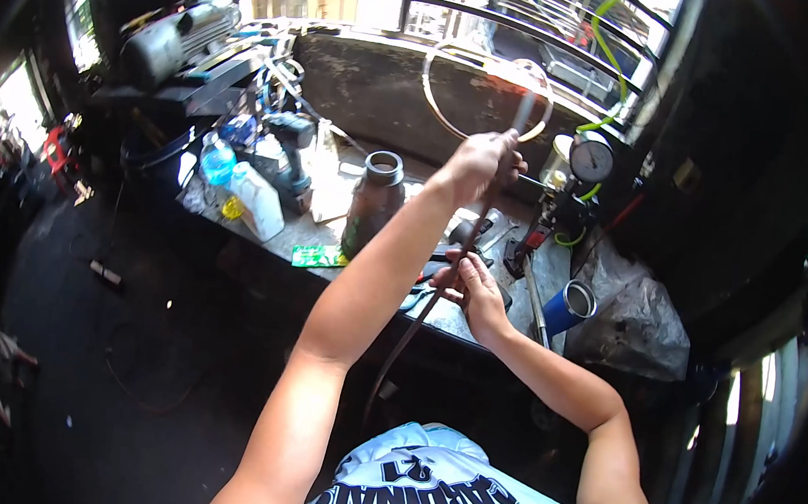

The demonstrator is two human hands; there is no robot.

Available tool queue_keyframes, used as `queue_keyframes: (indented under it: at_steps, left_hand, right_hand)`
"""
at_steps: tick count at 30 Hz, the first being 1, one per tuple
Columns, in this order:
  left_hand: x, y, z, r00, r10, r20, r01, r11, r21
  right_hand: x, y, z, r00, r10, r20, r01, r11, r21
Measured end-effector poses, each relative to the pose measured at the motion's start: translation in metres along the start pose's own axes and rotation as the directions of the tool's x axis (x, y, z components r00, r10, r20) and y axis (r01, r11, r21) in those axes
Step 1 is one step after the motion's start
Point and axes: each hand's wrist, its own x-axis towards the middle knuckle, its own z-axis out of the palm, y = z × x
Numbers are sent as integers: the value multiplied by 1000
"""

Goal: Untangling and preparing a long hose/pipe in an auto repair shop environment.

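Observation:
A long dark flexible strip or hose (475, 232) runs from below the workbench edge up toward the window. My left hand (484, 163) is closed around its upper part, in front of the dark wall panel. Lower down, over the bench, my right hand (470, 285) grips the same strip between thumb and fingers. Past my left hand the end looks pale and blurred against the bright light. A light-coloured ring or loop (436, 107) shows around that end; whether it joins the strip, I cannot tell.
On the bench (307, 228) stand a dark metal cylinder (376, 204), bottles (256, 199), a cordless drill (292, 139) and a blue tumbler (569, 307). A pressure gauge (590, 157) rises at right, near a plastic bag (628, 317). An electric motor (173, 43) sits at upper left.

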Motion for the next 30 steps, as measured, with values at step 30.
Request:
queue_keyframes:
  at_steps: [30]
  left_hand:
    - [-356, -9, -9, 770, 446, -456, 82, 640, 764]
  right_hand:
    - [-154, 172, 161, 909, 3, 416, 55, 990, -128]
